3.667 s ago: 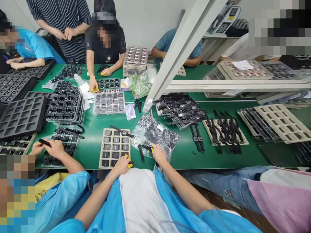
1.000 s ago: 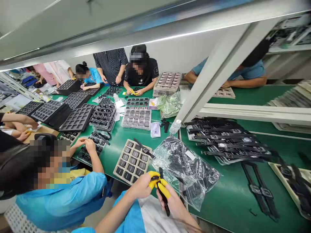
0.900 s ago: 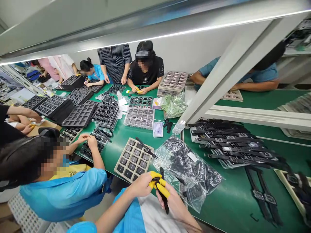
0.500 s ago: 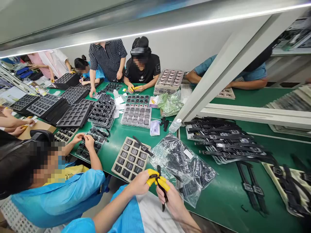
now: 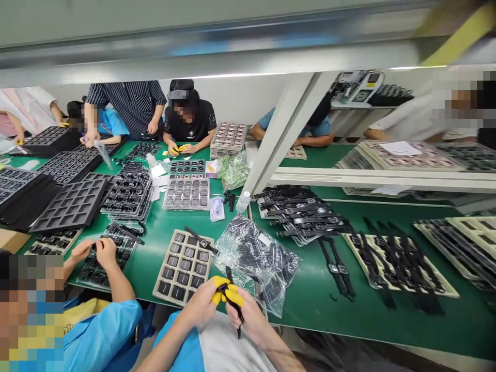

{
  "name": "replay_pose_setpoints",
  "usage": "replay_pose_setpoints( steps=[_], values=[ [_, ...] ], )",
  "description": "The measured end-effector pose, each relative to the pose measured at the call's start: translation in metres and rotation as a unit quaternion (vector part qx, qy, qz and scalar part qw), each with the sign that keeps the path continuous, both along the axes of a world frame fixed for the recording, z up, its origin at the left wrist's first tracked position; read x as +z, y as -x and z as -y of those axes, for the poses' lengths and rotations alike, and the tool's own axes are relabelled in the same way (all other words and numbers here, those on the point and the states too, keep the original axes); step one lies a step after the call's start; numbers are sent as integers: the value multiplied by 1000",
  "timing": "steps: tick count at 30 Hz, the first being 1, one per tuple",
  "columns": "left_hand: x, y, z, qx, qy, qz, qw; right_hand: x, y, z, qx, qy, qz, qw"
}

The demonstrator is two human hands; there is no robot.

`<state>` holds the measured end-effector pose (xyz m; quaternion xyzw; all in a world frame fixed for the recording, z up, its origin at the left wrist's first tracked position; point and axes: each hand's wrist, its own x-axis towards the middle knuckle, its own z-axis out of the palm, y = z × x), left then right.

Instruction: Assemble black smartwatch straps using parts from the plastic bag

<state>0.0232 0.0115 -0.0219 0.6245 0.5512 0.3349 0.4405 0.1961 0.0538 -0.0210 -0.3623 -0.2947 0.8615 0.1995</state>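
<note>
My left hand (image 5: 205, 299), with yellow finger cots on its fingertips, pinches the dark body of a black watch (image 5: 222, 288). My right hand (image 5: 245, 311), also in yellow finger cots, grips the watch's black strap (image 5: 239, 326); one strap end points up past the fingers and the other hangs below. Fingers cover much of the watch. Just beyond my left hand lies a beige tray (image 5: 155, 290) of square black watch faces, with a strapped watch (image 5: 201, 242) across its far corner. A clear plastic bag (image 5: 277, 258) of black pieces lies beyond my right hand.
A white post (image 5: 277, 134) rises from the green table. Strapped watches (image 5: 306, 212) are piled behind the bag, and a second tray (image 5: 445, 290) of them stands at right. At left a co-worker's hands (image 5: 105, 252) work over a clear tray. A small bottle (image 5: 243, 201) stands by the post.
The view has swung right, so trays and a person at the right have come into sight. My hands stay together on the watch, its strap still crossing between them.
</note>
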Motion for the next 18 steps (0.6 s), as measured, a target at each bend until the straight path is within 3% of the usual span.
replay_pose_setpoints(
  steps=[10, 13, 18],
  values=[
    [-28, 2, 1, 62, 15, 18, 998, -6, 5, -7, -58, 26, 5, 998],
    [-23, -1, -3, 75, 25, 26, 996, -10, 3, -6, -60, 13, 3, 998],
    [-5, -6, -8, 42, 7, 27, 999, -27, 6, 1, -38, 16, 24, 999]
  ],
)
